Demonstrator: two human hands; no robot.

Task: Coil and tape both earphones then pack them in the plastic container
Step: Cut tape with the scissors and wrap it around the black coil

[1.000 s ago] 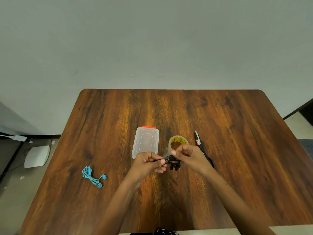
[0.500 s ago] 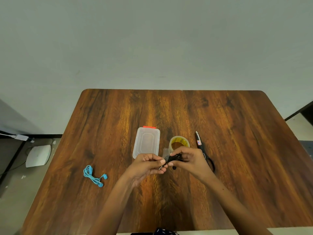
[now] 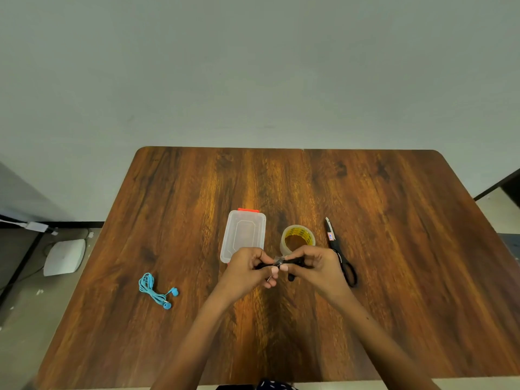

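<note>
My left hand (image 3: 247,267) and my right hand (image 3: 318,266) meet over the middle of the wooden table (image 3: 394,277), both pinching a coiled black earphone (image 3: 294,262). A shiny bit of clear tape shows at the pinch point between my thumbs. A black earbud hangs just below my right fingers. The blue earphone (image 3: 154,291) lies coiled on the table to the left, untouched. The clear plastic container (image 3: 244,233) with a red latch sits closed just beyond my left hand. A roll of clear tape (image 3: 297,239) stands beyond my right hand.
Black-handled scissors (image 3: 339,250) lie to the right of the tape roll, partly hidden by my right hand. A white device (image 3: 64,257) and cables sit on the floor off the table's left edge. A wall rises behind the table.
Both hands have shifted slightly while holding the black earphone; the bundle has turned more horizontal between my fingers, and the tape now shows at the pinch.
</note>
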